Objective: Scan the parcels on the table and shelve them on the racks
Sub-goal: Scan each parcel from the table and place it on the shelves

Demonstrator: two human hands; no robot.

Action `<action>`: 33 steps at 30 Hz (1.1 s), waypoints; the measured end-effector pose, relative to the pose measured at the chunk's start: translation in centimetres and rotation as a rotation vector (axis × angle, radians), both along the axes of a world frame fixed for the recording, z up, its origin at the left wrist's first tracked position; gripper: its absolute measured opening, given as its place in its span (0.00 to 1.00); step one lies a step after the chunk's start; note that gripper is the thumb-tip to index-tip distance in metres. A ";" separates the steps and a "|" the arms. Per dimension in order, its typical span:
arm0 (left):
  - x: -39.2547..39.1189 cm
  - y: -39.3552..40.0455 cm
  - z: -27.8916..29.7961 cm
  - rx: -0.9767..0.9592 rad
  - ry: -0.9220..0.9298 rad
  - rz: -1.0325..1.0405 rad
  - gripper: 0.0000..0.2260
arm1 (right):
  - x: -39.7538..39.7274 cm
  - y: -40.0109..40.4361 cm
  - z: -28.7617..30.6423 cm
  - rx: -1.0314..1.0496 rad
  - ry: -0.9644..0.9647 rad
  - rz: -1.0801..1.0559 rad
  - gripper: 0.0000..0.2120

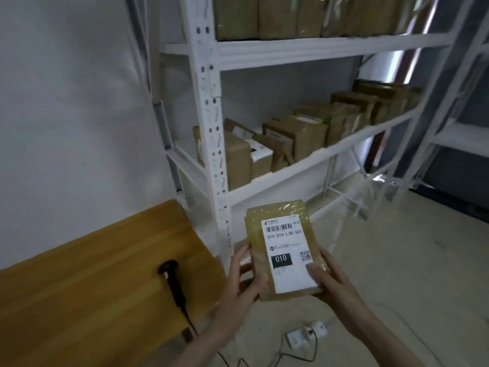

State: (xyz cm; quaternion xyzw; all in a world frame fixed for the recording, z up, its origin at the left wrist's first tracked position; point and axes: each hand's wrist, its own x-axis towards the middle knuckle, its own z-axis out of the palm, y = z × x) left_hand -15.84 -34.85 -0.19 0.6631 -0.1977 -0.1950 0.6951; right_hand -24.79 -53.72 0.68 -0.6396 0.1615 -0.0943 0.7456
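Note:
I hold a brown taped parcel [284,250] in front of me with both hands, its white label with a barcode and "010" facing up. My left hand [244,280] grips its left edge, thumb on top. On the right edge sits my right hand [326,280], thumb pressed on the label. A black handheld scanner [173,283] lies on the wooden table [92,287] to the left, its cable running off the near edge. The white metal rack [211,123] stands just beyond the parcel, with several brown boxes [299,139] on its middle shelf.
More boxes [277,17] fill the rack's top shelf. A second rack [460,133] stands at the far right. A white power strip [304,336] and cables lie on the floor below my hands. A white wall runs along the left.

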 end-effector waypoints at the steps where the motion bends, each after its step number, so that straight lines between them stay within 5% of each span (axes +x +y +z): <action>1: -1.6 -2.1 0.5 -0.005 -0.022 -0.039 0.23 | -2.3 -1.8 0.3 -0.007 -0.006 -0.036 0.34; 6: -7.9 -11.3 2.4 -0.011 -0.031 -0.208 0.25 | -11.5 -9.4 2.4 -0.048 -0.008 -0.246 0.22; 15: -10.2 -25.7 3.7 -0.024 -0.056 -0.376 0.26 | -16.5 -19.4 4.4 -0.048 -0.043 -0.481 0.18; 33: 6.5 -56.6 9.4 -0.102 -0.114 -0.410 0.16 | 0.4 -48.4 8.9 -0.097 -0.146 -0.565 0.27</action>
